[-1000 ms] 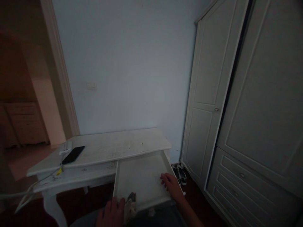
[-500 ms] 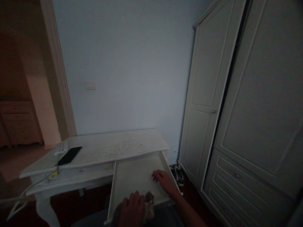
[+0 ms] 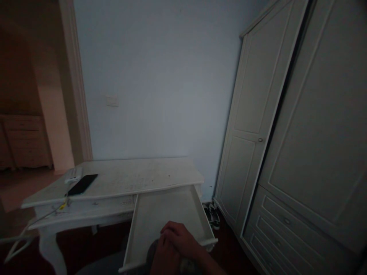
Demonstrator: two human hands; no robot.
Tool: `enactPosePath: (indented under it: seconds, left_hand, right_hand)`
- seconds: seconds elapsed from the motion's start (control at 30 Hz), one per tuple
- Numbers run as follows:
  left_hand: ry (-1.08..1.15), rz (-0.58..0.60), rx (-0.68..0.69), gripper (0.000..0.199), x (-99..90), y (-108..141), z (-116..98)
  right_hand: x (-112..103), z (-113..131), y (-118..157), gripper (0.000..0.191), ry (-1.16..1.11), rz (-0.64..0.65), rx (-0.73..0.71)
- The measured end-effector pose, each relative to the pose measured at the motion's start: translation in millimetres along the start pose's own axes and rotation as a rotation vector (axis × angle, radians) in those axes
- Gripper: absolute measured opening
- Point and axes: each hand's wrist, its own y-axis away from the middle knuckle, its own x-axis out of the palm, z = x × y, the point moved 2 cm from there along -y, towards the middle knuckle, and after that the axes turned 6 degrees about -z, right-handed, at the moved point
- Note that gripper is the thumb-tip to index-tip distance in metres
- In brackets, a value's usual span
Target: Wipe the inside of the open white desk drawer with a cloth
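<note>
My left hand (image 3: 164, 254) is low over the front of the pulled-out white drawer (image 3: 160, 208). Its fingers bend around a soft grey bundle that looks like cloth (image 3: 151, 253), mostly hidden beneath the hand. My right hand (image 3: 180, 237) lies across the left one, fingers curled and pressed together against it. Whatever is between the two hands is covered. A patterned patch (image 3: 187, 266) shows dimly under my right wrist; its kind is unclear. The drawer's bare bottom shows behind the hands.
The white desk (image 3: 143, 173) stands against the wall, with a phone (image 3: 83, 184), a white box-like device (image 3: 73, 175) and a cable (image 3: 43, 218) at its left. Shoes (image 3: 211, 215) sit on the floor between desk and wardrobe (image 3: 249, 114).
My right hand has moved left and down from above the drawer's right side onto my left hand. The bundle beside the left hand is now mostly covered. The view has shifted slightly.
</note>
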Motion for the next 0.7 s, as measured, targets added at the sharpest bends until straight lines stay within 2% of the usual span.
enactPosePath:
  seconds: [0.1, 0.23, 0.3, 0.37, 0.43, 0.53, 0.57, 0.7]
  left_hand:
    - [0.014, 0.032, -0.033, 0.053, -3.5, -1, -2]
    - [0.033, 0.054, -0.062, 0.057, -5.7, -2, -2]
    - [0.058, 0.053, -0.073, 0.061, -10.8, -4, 1]
    - [0.077, 0.072, -0.087, 0.063, -19.5, -6, 4]
    - [0.092, 0.096, -0.131, 0.057, -31.0, -7, 7]
    - [0.117, 0.095, -0.214, 0.045, -48.1, -6, 15]
    - [0.126, 0.095, -0.222, 0.044, -51.6, -5, 19]
    - [0.083, 0.144, -0.168, 0.05, -47.8, 2, 39]
  right_hand:
    - [1, -6, 3, 0.048, -0.029, -0.02, -0.006]
    - [-1, -11, 13, 0.044, 0.056, -0.084, 0.007]
    - [-3, -10, 19, 0.047, 0.077, -0.076, 0.0]
    - [-3, -5, 22, 0.058, 0.103, -0.021, -0.057]
    - [1, 1, 22, 0.078, 0.194, 0.074, -0.117]
    - [14, 7, 17, 0.112, 0.373, 0.177, -0.137]
    - [19, 7, 14, 0.116, 0.407, 0.195, -0.15]
    - [35, 4, 3, 0.079, 0.451, 0.254, -0.277]
